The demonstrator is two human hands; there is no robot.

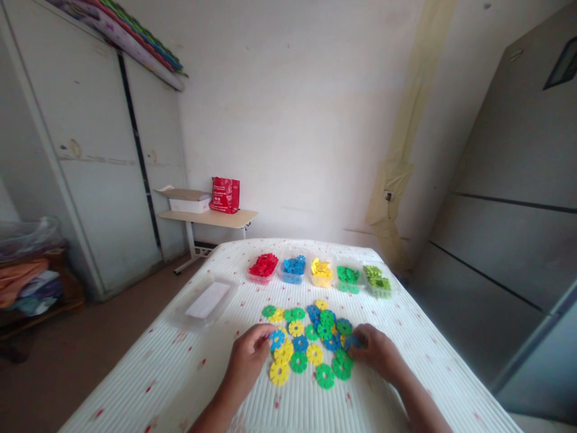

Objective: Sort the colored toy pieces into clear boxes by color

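Note:
A loose spread of blue, yellow and green notched plastic discs [314, 354] lies on the table between my hands. My left hand [253, 347] is at the left edge of the spread, its thumb and fingers pinching a blue disc [276, 340]. On the opposite side, my right hand [373, 349] has its fingers closed on another blue disc [352, 342], partly hidden by the fingertips. Yellow discs [279, 372] lie just below the left fingertips. Green discs [342, 364] overlap each other close to the right hand.
Across the table's far side stand clear tubs of red [263, 266], blue [293, 268], yellow [321, 272], green [348, 277] and light green pieces [377, 279]. A clear plastic lid [207, 300] with a white label lies at left. Behind is a small desk [234, 219] with a red bag [225, 195].

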